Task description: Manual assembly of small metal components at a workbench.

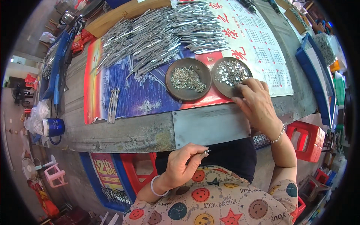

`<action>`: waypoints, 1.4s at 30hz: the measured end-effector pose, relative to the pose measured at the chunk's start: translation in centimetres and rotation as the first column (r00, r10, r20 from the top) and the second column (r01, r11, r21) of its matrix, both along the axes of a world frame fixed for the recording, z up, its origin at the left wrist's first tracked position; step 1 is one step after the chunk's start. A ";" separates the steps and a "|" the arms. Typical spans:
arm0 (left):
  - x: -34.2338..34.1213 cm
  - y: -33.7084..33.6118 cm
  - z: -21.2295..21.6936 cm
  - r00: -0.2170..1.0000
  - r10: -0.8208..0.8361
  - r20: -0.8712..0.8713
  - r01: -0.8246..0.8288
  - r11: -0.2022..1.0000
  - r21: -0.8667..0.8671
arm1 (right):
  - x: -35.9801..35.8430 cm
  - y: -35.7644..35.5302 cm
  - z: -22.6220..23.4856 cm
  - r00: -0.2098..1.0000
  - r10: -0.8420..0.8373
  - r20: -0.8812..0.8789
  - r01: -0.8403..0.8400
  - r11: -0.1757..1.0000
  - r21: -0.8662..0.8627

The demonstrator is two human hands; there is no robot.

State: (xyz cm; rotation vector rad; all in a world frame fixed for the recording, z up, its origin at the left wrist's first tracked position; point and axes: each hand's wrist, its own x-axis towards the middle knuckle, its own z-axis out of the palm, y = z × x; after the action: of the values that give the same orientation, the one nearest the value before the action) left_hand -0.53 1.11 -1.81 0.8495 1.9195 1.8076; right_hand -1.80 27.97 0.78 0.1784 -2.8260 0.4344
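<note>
Head view: The right hand [257, 107] reaches forward over the counter [123, 131] to the right round dish [231, 76]. This brown dish is full of small shiny round metal pieces [229, 71]. The fingers [245, 87] of this hand are bent and close together at the near edge of the dish, touching the pieces there. I cannot tell if they have pinched 1 yet.

The left hand [183, 165] is low and near the body, just past the front edge of the counter. Its fingers are pressed together on a small thin metal piece [205, 152]. The tip of that piece pokes out to the right.

The 2nd round dish [188, 79] sits just left of the 1st, touching it or nearly so. It holds small thin pins [187, 78]. From the left hand, both dishes lie ahead and a little to the right. The right hand is much nearer to them.

A flat grey metal plate [210, 125] lies on the counter between the 2 hands. Far back lies a big heap of long silver metal strips [157, 33], pointing mostly left to right. A blue mug [53, 127] stands at the left edge.
</note>
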 end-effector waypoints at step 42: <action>1.9 2.6 -1.1 0.788 -0.068 0.612 -0.190 0.918 0.347 | 6.7 -7.0 -1.5 0.972 0.228 0.047 -0.038 0.354 -0.935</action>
State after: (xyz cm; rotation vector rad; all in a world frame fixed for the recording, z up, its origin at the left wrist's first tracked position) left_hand 1.40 3.71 -2.94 0.2251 1.1929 2.1984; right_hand 4.94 21.01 -0.74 0.1203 -2.1942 2.0949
